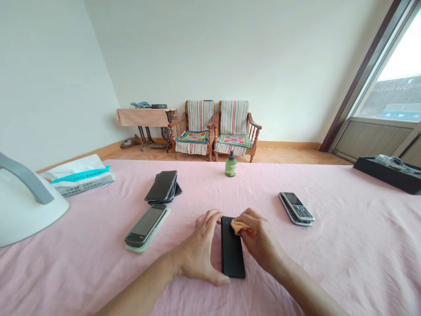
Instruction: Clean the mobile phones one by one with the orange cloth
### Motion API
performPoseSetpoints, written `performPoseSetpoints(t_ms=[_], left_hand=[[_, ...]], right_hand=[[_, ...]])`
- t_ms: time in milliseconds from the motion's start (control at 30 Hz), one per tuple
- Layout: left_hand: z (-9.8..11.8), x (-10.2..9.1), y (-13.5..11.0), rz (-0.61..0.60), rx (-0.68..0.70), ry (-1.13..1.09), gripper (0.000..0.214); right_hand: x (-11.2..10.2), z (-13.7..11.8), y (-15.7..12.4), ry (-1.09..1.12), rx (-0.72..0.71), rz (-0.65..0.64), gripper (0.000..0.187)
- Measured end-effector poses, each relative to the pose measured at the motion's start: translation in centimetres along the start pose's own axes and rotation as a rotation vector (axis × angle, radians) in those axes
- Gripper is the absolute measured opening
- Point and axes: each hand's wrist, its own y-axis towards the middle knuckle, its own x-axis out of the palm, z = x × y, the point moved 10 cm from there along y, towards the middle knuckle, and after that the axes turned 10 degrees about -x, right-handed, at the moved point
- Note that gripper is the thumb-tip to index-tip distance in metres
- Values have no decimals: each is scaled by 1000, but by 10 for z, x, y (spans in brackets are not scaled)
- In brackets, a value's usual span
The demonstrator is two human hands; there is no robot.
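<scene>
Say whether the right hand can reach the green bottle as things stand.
Probably yes: only pink sheet shows between the right hand and the bottle, though that hand is holding an orange cloth.

One head-worn view here, looking forward and down from behind and above the left hand and right hand, close to them, taking in armchairs far beyond.

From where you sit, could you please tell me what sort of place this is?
Probably a living room in a home: two wooden armchairs with crocheted seat covers stand by the wall, and a small cloth-draped table stands beside them.
</scene>
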Motion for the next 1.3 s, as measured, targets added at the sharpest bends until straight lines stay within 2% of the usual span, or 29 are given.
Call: performPoseSetpoints(t_ms=[733, 1300], left_hand=[[4, 1, -2, -10, 18, 22, 111], [-1, 2, -3, -6, 5, -14, 116]], right_hand=[[3, -5, -1, 15, -51, -95, 31], [4, -7, -3, -16, -54, -97, 31]])
